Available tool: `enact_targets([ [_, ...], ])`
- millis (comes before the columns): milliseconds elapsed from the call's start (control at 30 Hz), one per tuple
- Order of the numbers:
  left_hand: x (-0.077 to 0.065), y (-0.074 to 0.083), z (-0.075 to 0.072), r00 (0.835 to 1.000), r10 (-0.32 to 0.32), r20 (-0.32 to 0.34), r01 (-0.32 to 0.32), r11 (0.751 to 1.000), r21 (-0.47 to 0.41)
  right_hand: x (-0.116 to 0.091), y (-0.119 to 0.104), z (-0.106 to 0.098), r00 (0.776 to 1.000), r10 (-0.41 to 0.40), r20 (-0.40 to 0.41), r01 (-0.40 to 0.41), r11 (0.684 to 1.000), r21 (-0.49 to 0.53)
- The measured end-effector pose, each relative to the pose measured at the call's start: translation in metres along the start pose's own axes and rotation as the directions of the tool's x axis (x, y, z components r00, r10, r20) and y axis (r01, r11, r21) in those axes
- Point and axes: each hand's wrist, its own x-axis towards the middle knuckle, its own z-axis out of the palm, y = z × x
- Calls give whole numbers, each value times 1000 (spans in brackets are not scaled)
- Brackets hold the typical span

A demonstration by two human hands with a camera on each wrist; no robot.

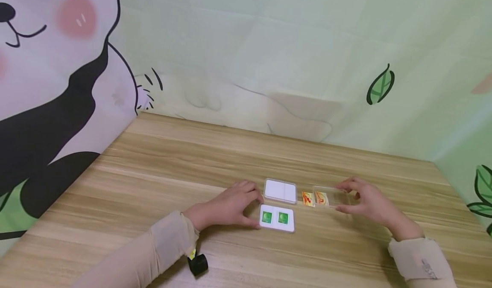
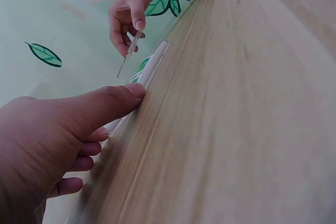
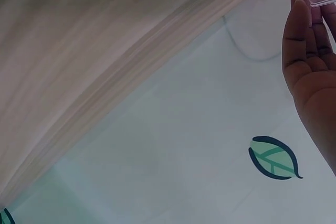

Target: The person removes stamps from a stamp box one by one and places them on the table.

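In the head view, my left hand [image 1: 232, 205] is at the left end of a white card [image 1: 287, 227] bearing two small green stamp-like squares. Its thumb and a fingertip touch that end; in the left wrist view the thumb [image 2: 118, 100] lies against the card's edge. My right hand [image 1: 369, 202] holds the right end of a clear plastic cover [image 1: 338, 197] between thumb and fingers. The cover looks raised in the left wrist view. One orange stamp-like piece [image 1: 321, 198] shows through the cover, and another orange piece [image 1: 308, 199] lies just left of it.
Behind the green-square card lies a clear-rimmed case [image 1: 279, 191] with a white insert. A black object [image 1: 197, 264] is near the left sleeve. The wooden table [image 1: 173, 151] meets a printed cloth backdrop [image 1: 230, 57] at the back.
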Motion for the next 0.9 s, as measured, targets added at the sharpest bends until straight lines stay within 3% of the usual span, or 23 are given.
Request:
enact_targets([
  [900,0,-1,1,1000,0,0,0,1000,12,-8,23,-8,999,39,29,-39,999,-24],
])
